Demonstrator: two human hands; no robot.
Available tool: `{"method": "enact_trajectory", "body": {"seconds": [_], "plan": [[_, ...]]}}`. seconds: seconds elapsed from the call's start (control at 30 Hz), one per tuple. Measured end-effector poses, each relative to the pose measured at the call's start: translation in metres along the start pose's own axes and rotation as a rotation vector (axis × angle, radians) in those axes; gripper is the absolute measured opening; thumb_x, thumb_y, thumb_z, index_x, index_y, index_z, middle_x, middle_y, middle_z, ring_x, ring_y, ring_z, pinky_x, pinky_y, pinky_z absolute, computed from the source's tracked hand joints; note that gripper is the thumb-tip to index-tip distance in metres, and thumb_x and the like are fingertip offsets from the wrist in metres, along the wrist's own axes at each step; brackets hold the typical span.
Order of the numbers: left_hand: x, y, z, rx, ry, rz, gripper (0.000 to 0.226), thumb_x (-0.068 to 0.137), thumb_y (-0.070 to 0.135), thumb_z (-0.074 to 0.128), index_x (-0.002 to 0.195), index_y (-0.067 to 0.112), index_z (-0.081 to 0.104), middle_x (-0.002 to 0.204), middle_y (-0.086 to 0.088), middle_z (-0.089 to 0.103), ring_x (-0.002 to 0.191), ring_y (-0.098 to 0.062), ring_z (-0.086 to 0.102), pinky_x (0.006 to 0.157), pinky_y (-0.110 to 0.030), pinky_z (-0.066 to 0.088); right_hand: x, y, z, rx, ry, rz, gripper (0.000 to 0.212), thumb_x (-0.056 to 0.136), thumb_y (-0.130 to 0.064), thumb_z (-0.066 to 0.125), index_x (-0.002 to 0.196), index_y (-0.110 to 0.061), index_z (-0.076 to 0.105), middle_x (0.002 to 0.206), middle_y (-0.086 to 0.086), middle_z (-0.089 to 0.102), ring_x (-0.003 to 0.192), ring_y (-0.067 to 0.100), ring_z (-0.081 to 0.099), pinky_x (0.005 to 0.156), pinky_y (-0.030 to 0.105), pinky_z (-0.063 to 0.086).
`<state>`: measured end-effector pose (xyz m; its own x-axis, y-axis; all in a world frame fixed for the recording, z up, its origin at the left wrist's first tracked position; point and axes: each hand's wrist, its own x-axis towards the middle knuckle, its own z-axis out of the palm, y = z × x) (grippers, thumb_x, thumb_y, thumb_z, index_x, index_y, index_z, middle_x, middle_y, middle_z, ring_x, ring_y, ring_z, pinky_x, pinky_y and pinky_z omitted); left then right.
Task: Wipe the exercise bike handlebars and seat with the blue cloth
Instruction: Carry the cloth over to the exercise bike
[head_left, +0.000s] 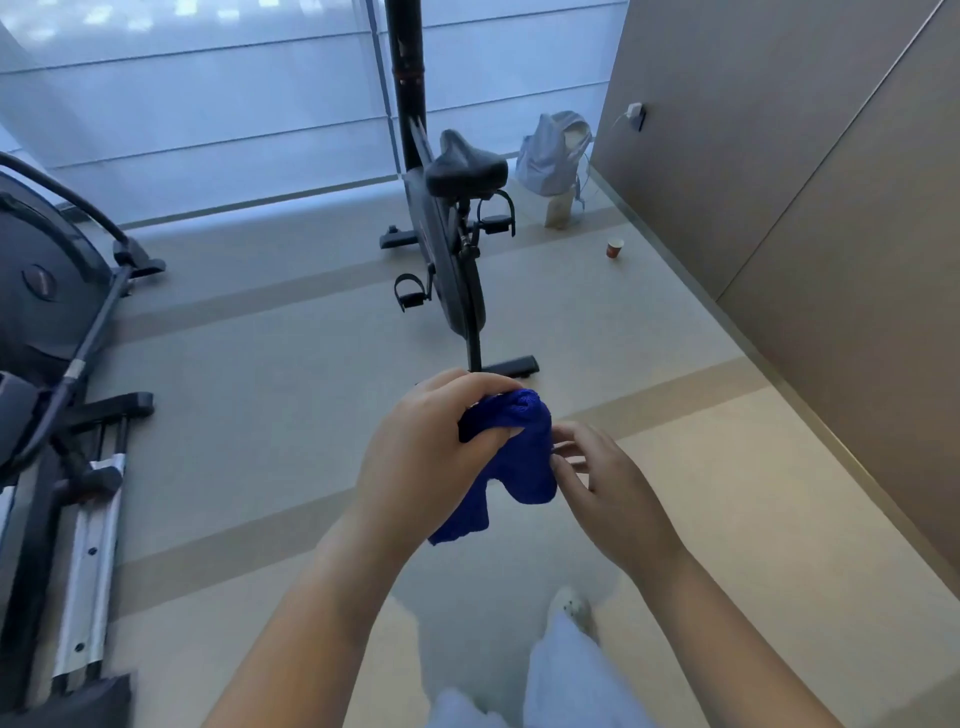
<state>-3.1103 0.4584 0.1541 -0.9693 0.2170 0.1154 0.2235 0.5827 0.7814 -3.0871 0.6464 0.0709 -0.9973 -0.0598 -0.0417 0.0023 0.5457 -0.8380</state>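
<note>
The blue cloth hangs bunched in front of me, gripped from above by my left hand. My right hand is beside it with fingers apart, its fingertips touching the cloth's right edge. The black exercise bike stands ahead on the floor, a step or two beyond my hands. Its dark padded seat faces me. The bike's post rises out of the top of the frame, and the handlebars are out of view.
A large elliptical machine fills the left side. A brown panelled wall runs along the right. A pale bag on a stand and a small red cup sit on the floor near the window blinds. My legs and white shoe show below.
</note>
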Motion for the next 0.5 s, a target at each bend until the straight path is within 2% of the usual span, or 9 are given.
{"method": "enact_trajectory", "body": {"seconds": [0.5], "plan": [[0.257, 0.02, 0.068, 0.026, 0.11, -0.096, 0.025, 0.084, 0.019, 0.066, 0.102, 0.036, 0.067, 0.093, 0.02, 0.063, 0.087, -0.002, 0.055, 0.071, -0.018, 0.046, 0.261, 0.063, -0.122, -0.035, -0.103, -0.11, 0.028, 0.097, -0.019, 0.046, 0.119, -0.036, 0.05, 0.11, -0.024, 0.054, 0.101, 0.001, 0.056, 0.085, 0.029, 0.052]]}}
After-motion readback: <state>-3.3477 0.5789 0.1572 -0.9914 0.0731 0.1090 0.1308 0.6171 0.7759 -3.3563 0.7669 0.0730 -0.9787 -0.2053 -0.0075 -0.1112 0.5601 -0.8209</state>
